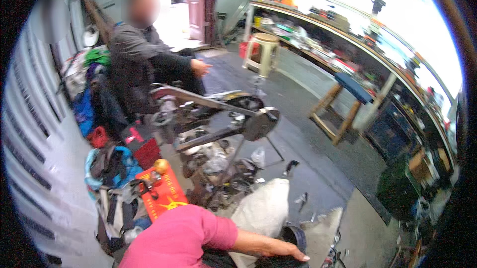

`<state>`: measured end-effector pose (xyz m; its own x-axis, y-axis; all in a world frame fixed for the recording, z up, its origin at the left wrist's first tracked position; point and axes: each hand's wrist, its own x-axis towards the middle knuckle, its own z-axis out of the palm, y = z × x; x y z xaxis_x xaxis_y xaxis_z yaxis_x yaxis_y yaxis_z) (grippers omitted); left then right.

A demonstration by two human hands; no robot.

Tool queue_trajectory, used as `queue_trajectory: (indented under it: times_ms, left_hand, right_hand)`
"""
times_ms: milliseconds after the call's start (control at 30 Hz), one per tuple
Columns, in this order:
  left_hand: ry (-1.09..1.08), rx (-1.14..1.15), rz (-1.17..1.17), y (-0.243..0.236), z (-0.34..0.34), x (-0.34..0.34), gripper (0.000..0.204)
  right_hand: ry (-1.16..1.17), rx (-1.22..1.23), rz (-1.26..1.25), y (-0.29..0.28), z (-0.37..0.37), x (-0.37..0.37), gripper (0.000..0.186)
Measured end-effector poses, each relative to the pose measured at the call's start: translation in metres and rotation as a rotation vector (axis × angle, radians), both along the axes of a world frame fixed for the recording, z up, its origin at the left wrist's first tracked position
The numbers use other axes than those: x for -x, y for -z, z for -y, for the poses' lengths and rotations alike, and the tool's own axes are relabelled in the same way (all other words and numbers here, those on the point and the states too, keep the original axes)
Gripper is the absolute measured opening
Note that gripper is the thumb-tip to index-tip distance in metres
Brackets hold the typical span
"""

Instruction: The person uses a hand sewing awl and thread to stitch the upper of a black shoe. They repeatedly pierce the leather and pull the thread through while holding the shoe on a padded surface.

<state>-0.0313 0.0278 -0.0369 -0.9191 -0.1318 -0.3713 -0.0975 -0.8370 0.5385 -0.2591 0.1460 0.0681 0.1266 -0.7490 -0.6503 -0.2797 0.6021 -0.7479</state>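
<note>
Whether anything is pinched by the fingers of the left hand (288, 249) cannot be told; the right hand is not seen. Just beyond the grip, a dark cylindrical piece (296, 234) is set, probably stiff and best held by its rim. Past it, a pale sheet (266, 201), presumably light and bendable, could be lifted by an edge.

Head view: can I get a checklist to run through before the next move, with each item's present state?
1. Left hand in view: ok, near the lower edge.
2. Right hand in view: not ok, it does not show.
3. Left hand free of objects: cannot tell, too blurred.
4. Left hand clear of the dark cylinder: cannot tell.
5. Seated person's hand well apart: ok.
6. Blue-topped stool upright: ok.
</note>
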Motion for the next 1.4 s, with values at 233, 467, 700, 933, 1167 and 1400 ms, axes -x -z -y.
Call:
queue_trajectory:
  times_ms: [233,467,700,933,1167,1400]
  left_hand:
    - [0.0,0.327,-0.15,0.021,0.033,-0.039,0.018]
    - [0.108,1.083,-0.04,0.022,0.036,-0.047,0.025]
    - [-0.21,1.489,0.101,-0.017,0.025,-0.074,0.02]
    - [-0.351,2.192,0.48,-0.042,0.028,-0.079,0.014]
    - [-0.447,0.698,0.052,-0.04,0.022,-0.057,0.027]
    - [-0.547,0.861,-0.069,-0.004,0.021,-0.03,0.029]
  right_hand:
    - [0.035,-0.001,0.053,0.022,-0.009,0.017,0.017]
    - [0.012,-0.037,0.099,0.038,-0.004,0.027,0.019]
    - [-0.027,0.014,0.094,0.051,0.0,0.034,0.018]
    - [-0.019,0.035,0.122,0.053,-0.003,0.035,0.016]
    - [0.027,-0.005,0.089,0.044,-0.005,0.028,0.014]
    - [0.021,-0.041,0.105,0.047,-0.005,0.034,0.014]
